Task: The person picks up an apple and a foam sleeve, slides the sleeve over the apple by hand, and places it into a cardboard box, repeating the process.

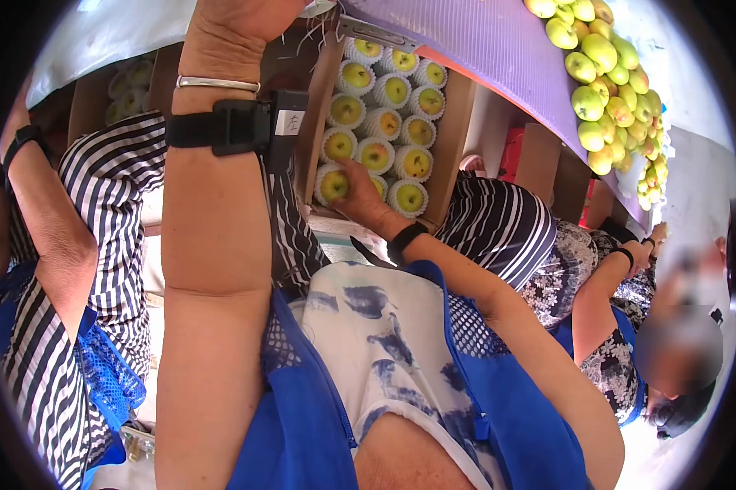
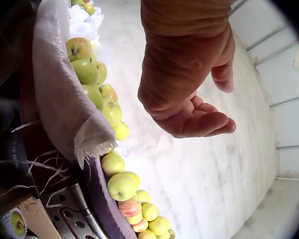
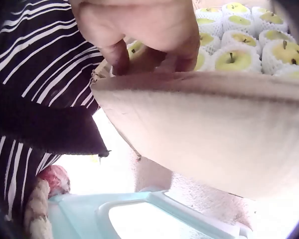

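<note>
From the head view, the right hand reaches into a cardboard box of apples in white foam nets, its fingers lying over one netted apple at the box's near left corner, at about 9 o'clock from the other fruit. The left hand is raised toward 12 o'clock, mostly cut off by the frame edge, a silver bangle and a black strap on its forearm. Loose green apples are heaped on a purple mat at 1 o'clock.

From the left wrist view, the left hand hangs in the air with fingers loosely curled and nothing in it; a row of apples along a sack edge lies at its 9 o'clock, apart from it.

From the right wrist view, the right hand has its fingers bent around a yellow-green apple just behind the box rim; more netted apples sit at 2 o'clock.
</note>
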{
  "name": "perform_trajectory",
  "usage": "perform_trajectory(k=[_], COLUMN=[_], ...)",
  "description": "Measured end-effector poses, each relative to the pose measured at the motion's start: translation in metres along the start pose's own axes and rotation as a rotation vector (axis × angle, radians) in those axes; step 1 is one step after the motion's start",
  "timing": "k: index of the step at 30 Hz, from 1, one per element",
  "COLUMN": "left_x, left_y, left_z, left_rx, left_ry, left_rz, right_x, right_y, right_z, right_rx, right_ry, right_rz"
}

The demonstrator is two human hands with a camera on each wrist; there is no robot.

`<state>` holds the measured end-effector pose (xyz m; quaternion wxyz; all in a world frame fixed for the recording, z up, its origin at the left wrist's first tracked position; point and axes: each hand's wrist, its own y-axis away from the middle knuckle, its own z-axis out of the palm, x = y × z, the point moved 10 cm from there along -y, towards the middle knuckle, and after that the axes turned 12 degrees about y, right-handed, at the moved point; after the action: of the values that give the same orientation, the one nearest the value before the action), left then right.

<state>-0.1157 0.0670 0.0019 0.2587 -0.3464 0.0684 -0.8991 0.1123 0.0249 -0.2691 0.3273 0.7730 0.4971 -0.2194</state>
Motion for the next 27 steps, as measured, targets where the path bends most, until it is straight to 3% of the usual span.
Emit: perform_trajectory(k=[4, 7, 9, 11, 13, 14, 15, 16, 17, 20, 21, 23, 27], left_x=[-0.004, -0.009, -0.008, -0.008, 0.001, 0.002, 0.008, -0.002, -0.004, -0.009, -0.009, -0.011, -0.019], left_y=[-0.002, -0.004, 0.000, 0.004, 0.002, 0.002, 0.006, 0.008, 0.012, 0.029, 0.033, 0.039, 0.039], left_z=[-0.002, 0.002, 0.015, 0.021, 0.018, 0.014, 0.003, -0.012, -0.024, -0.051, -0.052, -0.053, -0.040], left_rx=[0.006, -0.042, -0.140, -0.117, -0.005, 0.004, 0.176, 0.263, 0.330, 0.506, 0.547, 0.632, 0.545], left_ry=[-0.010, -0.045, 0.095, -0.146, -0.776, -0.578, -0.468, -0.095, -0.033, -0.013, -0.007, 0.009, 0.009], left_rz=[-0.018, -0.060, -0.079, -0.091, 0.010, 0.033, 0.087, -0.005, -0.041, -0.085, -0.075, -0.062, -0.071], right_x=[0.018, 0.030, 0.036, 0.028, 0.011, 0.007, 0.018, 0.003, 0.003, -0.049, -0.054, -0.083, -0.109], right_y=[0.000, -0.004, -0.002, 0.000, -0.001, -0.002, -0.007, -0.007, -0.013, -0.022, -0.026, -0.025, -0.040], right_z=[0.010, 0.009, 0.006, -0.003, -0.029, -0.028, -0.014, -0.028, -0.024, -0.075, -0.093, -0.141, -0.232], right_rx=[-0.182, -0.134, -0.144, -0.162, -0.157, -0.157, -0.137, -0.200, -0.225, -0.224, -0.097, -0.080, 0.074], right_ry=[-0.250, -0.199, -0.263, -0.197, -0.126, -0.168, -0.182, -0.141, -0.042, 0.004, -0.091, -0.146, 0.080], right_rz=[0.196, 0.172, 0.216, 0.214, 0.182, 0.169, 0.173, 0.247, 0.220, 0.054, -0.053, -0.031, -0.151])
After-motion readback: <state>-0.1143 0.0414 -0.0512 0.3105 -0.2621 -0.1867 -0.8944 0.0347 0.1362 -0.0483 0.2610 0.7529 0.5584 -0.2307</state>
